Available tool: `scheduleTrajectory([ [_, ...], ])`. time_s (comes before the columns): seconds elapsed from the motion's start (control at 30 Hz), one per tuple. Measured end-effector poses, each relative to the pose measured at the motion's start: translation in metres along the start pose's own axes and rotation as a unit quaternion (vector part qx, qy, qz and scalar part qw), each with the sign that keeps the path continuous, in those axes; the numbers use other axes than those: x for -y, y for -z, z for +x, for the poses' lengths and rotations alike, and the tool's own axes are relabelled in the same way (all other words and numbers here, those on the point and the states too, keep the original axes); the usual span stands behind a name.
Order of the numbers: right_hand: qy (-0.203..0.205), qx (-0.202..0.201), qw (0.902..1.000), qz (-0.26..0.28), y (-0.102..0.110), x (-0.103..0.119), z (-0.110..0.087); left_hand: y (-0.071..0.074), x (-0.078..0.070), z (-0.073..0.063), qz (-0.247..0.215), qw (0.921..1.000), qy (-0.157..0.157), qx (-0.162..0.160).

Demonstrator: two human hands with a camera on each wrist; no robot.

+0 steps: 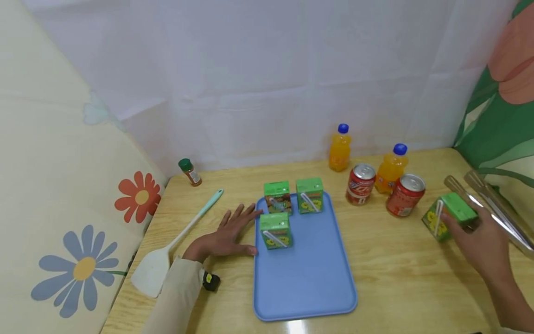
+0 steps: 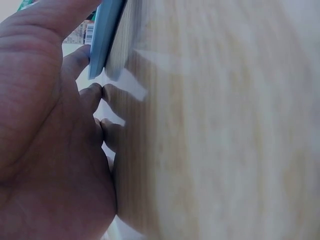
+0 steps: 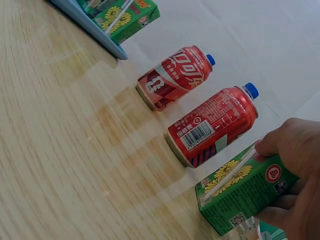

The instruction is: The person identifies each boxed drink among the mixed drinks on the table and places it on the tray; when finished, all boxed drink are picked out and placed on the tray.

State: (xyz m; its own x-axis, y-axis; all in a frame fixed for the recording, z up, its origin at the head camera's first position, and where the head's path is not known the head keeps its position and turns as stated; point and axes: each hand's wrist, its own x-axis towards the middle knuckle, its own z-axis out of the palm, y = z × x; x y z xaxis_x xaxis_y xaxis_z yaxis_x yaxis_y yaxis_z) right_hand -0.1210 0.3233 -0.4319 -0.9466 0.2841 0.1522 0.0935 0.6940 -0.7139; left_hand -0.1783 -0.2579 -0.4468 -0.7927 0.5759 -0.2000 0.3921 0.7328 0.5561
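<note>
My right hand [image 1: 484, 241] grips a green juice box [image 1: 450, 215] with a white straw on its front, at the table's right side. In the right wrist view the thumb lies on the juice box [image 3: 240, 190] and the other fingers are around its far side. My left hand [image 1: 227, 236] rests with spread fingers at the left edge of a blue tray [image 1: 304, 287]. Its fingertips are by the tray's rim in the left wrist view. On the tray's far half stand three more green boxes: one [image 1: 278, 198] at back left, one [image 1: 309, 195] at back right, one [image 1: 276, 232] in front.
Two red cans [image 1: 360, 184] and two orange drink bottles [image 1: 340, 148] stand right of the tray, towards the back. Metal tongs [image 1: 496, 208] lie at the far right. A white spatula [image 1: 156, 266] and a green-capped spice jar [image 1: 190, 172] are at the left.
</note>
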Motion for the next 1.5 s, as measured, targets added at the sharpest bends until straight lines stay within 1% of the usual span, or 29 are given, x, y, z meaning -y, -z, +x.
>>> scheduleTrajectory([
  [0.17, -0.004, -0.031, 0.9991, 0.028, -0.001, -0.001, -0.002, 0.0, 0.0, 0.0, -0.003, 1.0, -0.004, -0.001],
  [0.27, 0.0, -0.047, 0.998, 0.042, 0.001, 0.001, -0.002, 0.0, -0.001, 0.0, -0.004, 0.9999, -0.009, -0.002],
  [0.43, 0.041, -0.066, 0.995, 0.062, 0.006, 0.012, -0.001, 0.001, -0.002, 0.0, -0.007, 1.0, -0.007, 0.0],
  [0.53, 0.056, -0.059, 0.9945, 0.066, 0.011, 0.024, 0.0, 0.001, -0.002, 0.0, -0.006, 1.0, 0.0, 0.002],
  [0.63, 0.073, -0.055, 0.9934, 0.07, 0.014, 0.036, -0.001, 0.001, -0.003, -0.001, -0.003, 1.0, -0.004, 0.001],
  [0.77, 0.132, -0.056, 0.9848, 0.098, 0.012, 0.054, -0.002, 0.0, -0.003, -0.001, 0.006, 1.0, -0.007, 0.001],
  [0.9, 0.167, -0.03, 0.9801, 0.102, 0.009, 0.077, -0.004, 0.001, -0.003, 0.0, 0.011, 0.9999, -0.003, 0.003],
  [1.0, 0.174, 0.003, 0.9799, 0.098, 0.004, 0.091, -0.006, 0.001, -0.002, 0.0, 0.009, 0.9999, -0.003, 0.002],
  [1.17, 0.192, 0.055, 0.9729, 0.117, -0.006, 0.107, -0.005, 0.0, -0.001, 0.001, 0.008, 1.0, -0.004, 0.001],
  [1.27, 0.201, 0.088, 0.9686, 0.117, -0.014, 0.116, -0.003, 0.0, -0.001, 0.001, 0.006, 1.0, -0.004, 0.001],
  [1.33, 0.2, 0.113, 0.9664, 0.115, -0.02, 0.123, -0.003, 0.001, -0.001, 0.0, 0.005, 1.0, 0.0, 0.003],
  [1.4, 0.2, 0.137, 0.9625, 0.121, -0.026, 0.129, -0.002, 0.001, -0.001, 0.0, 0.003, 1.0, 0.0, 0.003],
  [1.5, 0.207, 0.17, 0.9527, 0.143, -0.036, 0.137, 0.0, 0.001, -0.001, 0.0, 0.003, 1.0, 0.001, 0.005],
])
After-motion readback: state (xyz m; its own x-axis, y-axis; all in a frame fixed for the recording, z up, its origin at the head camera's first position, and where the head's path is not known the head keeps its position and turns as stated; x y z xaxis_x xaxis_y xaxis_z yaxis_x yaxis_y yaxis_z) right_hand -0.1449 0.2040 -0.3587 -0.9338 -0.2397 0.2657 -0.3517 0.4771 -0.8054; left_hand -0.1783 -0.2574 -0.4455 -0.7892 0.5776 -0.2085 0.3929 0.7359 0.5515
